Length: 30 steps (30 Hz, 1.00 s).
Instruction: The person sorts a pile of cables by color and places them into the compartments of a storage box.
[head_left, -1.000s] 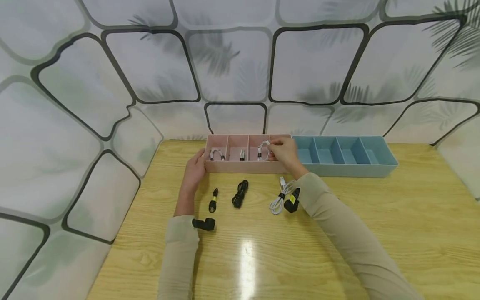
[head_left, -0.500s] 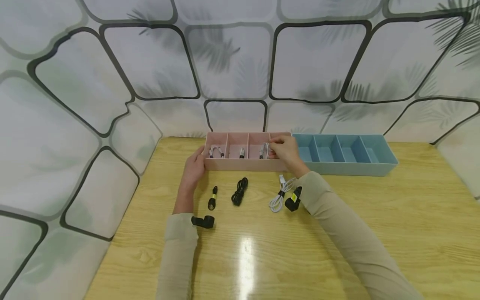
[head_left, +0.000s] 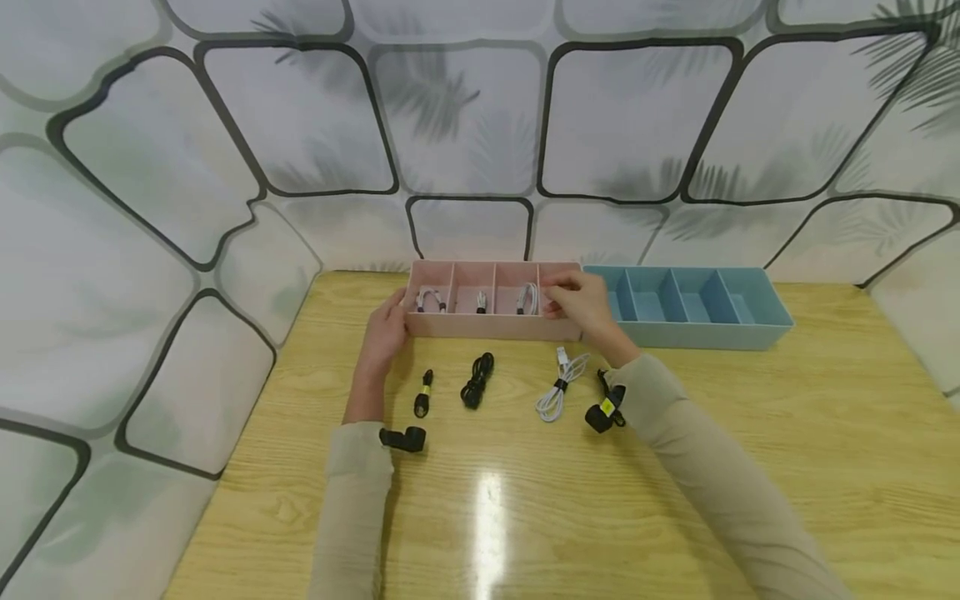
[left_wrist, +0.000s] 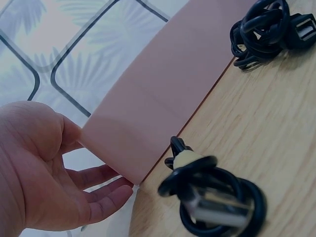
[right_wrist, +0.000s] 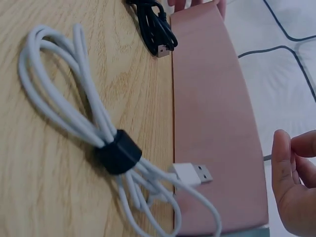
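Cable (head_left: pixel 532 298) in pink box (head_left: pixel 492 327) lies near right hand (head_left: pixel 582 303), far from left hand (head_left: pixel 386 332).

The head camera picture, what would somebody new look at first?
Probably the long, pink, plastic-looking divided box and the long, pale-blue, plastic-looking divided box, side by side at the back of the yellowish wood-grained table. Next, perhaps the white coiled cable with a black band, lying in front of the pink box. The pale wall patterned with bold dark outlines and grey leaves, behind the boxes, might catch the eye too.
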Tool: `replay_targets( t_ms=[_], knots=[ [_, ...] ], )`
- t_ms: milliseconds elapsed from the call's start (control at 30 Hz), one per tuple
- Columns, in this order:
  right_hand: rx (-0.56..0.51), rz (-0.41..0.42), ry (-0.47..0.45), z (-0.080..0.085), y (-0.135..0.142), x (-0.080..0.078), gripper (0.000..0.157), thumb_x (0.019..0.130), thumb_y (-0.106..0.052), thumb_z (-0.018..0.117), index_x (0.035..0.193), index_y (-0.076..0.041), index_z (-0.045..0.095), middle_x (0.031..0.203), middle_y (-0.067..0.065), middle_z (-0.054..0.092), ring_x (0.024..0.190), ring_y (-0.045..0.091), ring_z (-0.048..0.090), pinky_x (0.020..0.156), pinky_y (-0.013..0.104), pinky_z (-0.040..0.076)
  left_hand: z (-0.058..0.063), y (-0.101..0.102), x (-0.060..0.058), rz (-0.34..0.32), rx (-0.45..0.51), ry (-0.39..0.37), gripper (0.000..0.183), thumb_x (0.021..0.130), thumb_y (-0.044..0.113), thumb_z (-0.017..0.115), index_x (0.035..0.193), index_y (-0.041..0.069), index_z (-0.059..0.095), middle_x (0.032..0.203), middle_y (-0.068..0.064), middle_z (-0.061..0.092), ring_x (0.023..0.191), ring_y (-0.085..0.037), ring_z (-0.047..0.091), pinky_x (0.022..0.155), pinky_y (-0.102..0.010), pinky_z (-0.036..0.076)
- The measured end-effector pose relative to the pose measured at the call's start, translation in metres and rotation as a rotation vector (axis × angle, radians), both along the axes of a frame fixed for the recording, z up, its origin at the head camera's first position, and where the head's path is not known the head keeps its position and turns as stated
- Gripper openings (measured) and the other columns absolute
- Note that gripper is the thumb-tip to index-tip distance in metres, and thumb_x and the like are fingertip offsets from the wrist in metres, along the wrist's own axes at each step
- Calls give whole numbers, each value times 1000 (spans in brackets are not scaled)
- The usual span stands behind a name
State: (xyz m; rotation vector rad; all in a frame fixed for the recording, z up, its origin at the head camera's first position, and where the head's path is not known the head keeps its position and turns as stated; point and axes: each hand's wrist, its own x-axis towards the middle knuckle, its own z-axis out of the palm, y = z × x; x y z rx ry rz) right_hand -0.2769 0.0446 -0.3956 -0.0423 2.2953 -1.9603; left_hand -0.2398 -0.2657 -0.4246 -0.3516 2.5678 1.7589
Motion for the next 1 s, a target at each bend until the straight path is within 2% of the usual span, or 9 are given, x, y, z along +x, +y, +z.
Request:
replay_targets(
  t_ms=[167, 233, 300, 467, 633, 733, 767, 933, 1000],
  knots=[
    [86, 35, -7, 4, 15, 14, 31, 96, -9, 60, 122, 9, 63, 100, 21, 66, 66, 14, 67, 69, 36, 59, -1, -2, -1, 10, -7, 6, 57, 100, 19, 28, 156, 13, 34, 145, -19, 45, 118, -33, 44, 95, -42, 37],
    [121, 58, -9, 5, 21, 19, 29, 96, -9, 60, 119, 8, 64, 95, 21, 67, 66, 17, 66, 68, 39, 59, 0, -2, -1, 6, -14, 5, 56, 100, 20, 28, 156, 13, 34, 152, -14, 41, 130, -28, 38, 103, -42, 33],
    [164, 93, -5, 4, 27, 23, 27, 96, -9, 60, 116, 8, 65, 92, 24, 67, 66, 18, 65, 67, 41, 58, 0, -1, 0, 5, -13, 1, 56, 101, 20, 28, 156, 13, 34, 154, -14, 39, 133, -30, 37, 106, -44, 31],
    [276, 208, 29, -2, 44, 30, 24, 96, -7, 60, 113, 10, 67, 95, 31, 64, 71, 31, 66, 61, 38, 58, 2, 0, 2, 0, -9, 1, 55, 102, 20, 28, 156, 13, 34, 156, -13, 37, 134, -29, 36, 106, -44, 31],
    [410, 319, 47, -5, 57, 39, 24, 97, -8, 61, 115, 6, 68, 99, 27, 67, 72, 35, 65, 59, 40, 56, 3, 1, 3, -13, -5, -8, 56, 100, 18, 27, 156, 13, 33, 158, -12, 33, 144, -26, 29, 114, -42, 27],
    [524, 392, 102, -6, 61, 44, 27, 95, -6, 58, 117, 4, 69, 102, 22, 68, 62, 26, 62, 55, 36, 52, 3, 1, 3, -17, -8, -21, 56, 101, 19, 27, 156, 13, 33, 161, -9, 29, 149, -24, 22, 119, -42, 21],
    [562, 415, 130, -8, 62, 45, 28, 94, -5, 57, 118, 4, 69, 102, 21, 68, 59, 24, 61, 54, 36, 51, 3, 2, 3, -18, -1, -25, 56, 101, 19, 27, 156, 14, 33, 161, -9, 30, 148, -25, 23, 118, -42, 23],
    [702, 482, 284, -16, 64, 45, 26, 87, 2, 60, 110, 6, 72, 98, 19, 71, 72, 20, 62, 64, 36, 51, 5, 2, 5, -10, 26, -42, 56, 101, 18, 29, 157, 15, 32, 160, -9, 31, 137, -27, 35, 104, -42, 34],
    [719, 489, 303, -18, 63, 45, 20, 88, 2, 62, 104, 4, 74, 94, 15, 73, 76, 20, 62, 67, 36, 51, 6, 2, 5, -6, 25, -45, 56, 101, 18, 30, 157, 15, 32, 161, -8, 29, 140, -26, 33, 107, -42, 33]
  ],
)
